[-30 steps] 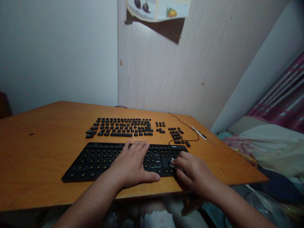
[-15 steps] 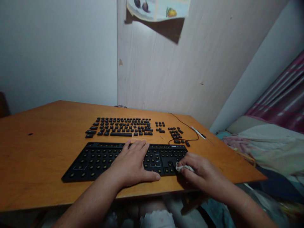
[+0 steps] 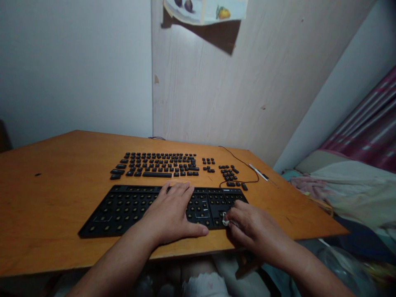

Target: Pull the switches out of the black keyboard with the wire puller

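A black keyboard base [image 3: 130,206] with its keycaps off lies near the front of the desk, key stems showing. My left hand [image 3: 170,212] rests flat across its middle, fingers spread toward the far edge and thumb along the near edge. At the right end, my right hand [image 3: 252,222] is closed on a small white crumpled tissue or cloth [image 3: 225,219], which touches the base in the arrow-key and number-pad area. Behind the base the loose black keycaps [image 3: 157,175] are laid out in keyboard order, the long space bar among them.
A thin black cable [image 3: 244,163] loops over the wooden desk [image 3: 58,198] at the right. Beside it lies a slim white stick-like item [image 3: 258,172]. Pictures of fruit [image 3: 206,11] hang on the wall. Bedding [image 3: 328,181] is off the desk's right side.
My right hand has moved a little left along the keyboard base with the white tissue or cloth. My left hand stays in place.
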{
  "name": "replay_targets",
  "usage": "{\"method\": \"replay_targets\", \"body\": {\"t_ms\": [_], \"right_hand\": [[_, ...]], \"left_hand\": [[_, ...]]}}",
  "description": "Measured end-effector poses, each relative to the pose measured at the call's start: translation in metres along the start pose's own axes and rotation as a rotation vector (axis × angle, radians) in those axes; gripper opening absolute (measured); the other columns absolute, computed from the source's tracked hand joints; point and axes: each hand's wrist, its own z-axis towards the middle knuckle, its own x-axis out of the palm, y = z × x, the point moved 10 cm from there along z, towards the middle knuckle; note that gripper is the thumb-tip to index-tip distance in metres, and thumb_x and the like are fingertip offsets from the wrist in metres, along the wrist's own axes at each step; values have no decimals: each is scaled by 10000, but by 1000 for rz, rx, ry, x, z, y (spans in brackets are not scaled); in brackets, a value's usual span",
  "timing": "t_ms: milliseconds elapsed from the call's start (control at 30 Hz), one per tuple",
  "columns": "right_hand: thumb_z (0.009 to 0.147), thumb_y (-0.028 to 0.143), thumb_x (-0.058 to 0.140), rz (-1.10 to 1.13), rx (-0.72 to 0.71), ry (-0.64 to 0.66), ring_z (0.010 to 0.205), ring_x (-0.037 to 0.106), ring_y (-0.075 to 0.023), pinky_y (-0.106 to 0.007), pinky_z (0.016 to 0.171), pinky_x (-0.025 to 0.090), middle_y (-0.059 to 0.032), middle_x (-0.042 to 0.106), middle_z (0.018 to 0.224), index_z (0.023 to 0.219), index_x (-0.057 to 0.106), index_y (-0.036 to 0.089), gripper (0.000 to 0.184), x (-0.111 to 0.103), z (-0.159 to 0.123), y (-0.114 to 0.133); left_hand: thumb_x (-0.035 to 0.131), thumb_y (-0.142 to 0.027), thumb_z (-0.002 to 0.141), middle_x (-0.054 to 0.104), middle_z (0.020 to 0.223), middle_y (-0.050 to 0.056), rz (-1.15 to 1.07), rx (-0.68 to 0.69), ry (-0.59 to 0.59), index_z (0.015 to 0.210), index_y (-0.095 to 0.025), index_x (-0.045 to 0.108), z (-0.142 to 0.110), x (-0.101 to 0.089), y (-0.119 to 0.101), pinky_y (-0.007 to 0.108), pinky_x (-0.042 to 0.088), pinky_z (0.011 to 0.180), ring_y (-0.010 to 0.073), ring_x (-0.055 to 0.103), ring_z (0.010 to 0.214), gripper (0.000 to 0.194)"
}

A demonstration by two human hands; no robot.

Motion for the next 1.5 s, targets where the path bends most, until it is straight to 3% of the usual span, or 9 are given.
{"method": "replay_targets", "body": {"t_ms": [133,267,433,633,800,933,1167,1300,1500], "right_hand": [[885,198,477,22,40,-10,789,551,-179,-279,695,414,-44,576,862,890,622,207,145,-5,-9,-14],[880,219,473,22,133,-25,774,574,-184,-291,694,423,-42,599,866,922,629,215,161,-9,-22,-51],[887,268,475,16,212,-152,795,586,-196,-310,713,426,-48,616,867,922,635,210,173,-23,-21,-87],[879,246,496,-32,190,-258,835,573,-189,-290,731,400,-50,604,920,969,645,206,178,-30,18,-72],[864,208,512,-100,105,-168,817,554,-179,-274,708,372,-42,575,895,963,651,206,170,-15,42,-58],[840,158,520,-67,29,-99,826,544,-172,-269,723,383,-35,562,902,959,655,218,190,-9,43,-60],[830,140,523,12,33,-82,814,547,-182,-285,724,406,-43,571,885,934,664,200,185,-20,36,-79],[832,140,530,42,-33,-60,826,550,-179,-283,736,412,-46,579,907,962,663,205,197,-17,39,-70],[815,150,542,-93,-85,44,817,544,-174,-260,705,390,-38,569,896,951,660,218,193,-9,48,-55]], "left_hand": [[460,-879,593,303,1542,133,13,13,-7,1462,-174,366,0,0,-1,473,37,1184,323,241,1428,1124],[474,-860,602,298,1546,118,19,7,-9,1462,-194,366,0,2,2,470,34,1186,324,242,1427,1094],[486,-854,600,287,1552,110,13,5,-5,1465,-204,365,0,4,5,478,34,1185,330,237,1428,1089],[470,-871,597,296,1547,117,15,8,-13,1475,-192,350,1,2,4,490,46,1185,330,237,1427,1116],[474,-869,594,296,1546,123,12,-1,2,1474,-185,355,-1,1,3,491,59,1185,330,233,1430,1120],[498,-852,594,295,1547,120,-2,1,-4,1475,-186,355,0,1,3,502,62,1184,344,234,1427,1113],[452,-885,600,299,1543,130,16,13,-9,1471,-174,359,1,2,3,492,47,1185,332,240,1426,1128],[453,-883,603,314,1537,131,22,14,-9,1473,-161,357,0,1,2,489,59,1185,338,257,1418,1135],[448,-884,607,297,1544,129,38,4,6,1481,-153,340,1,0,2,503,71,1181,338,247,1421,1144]]}}
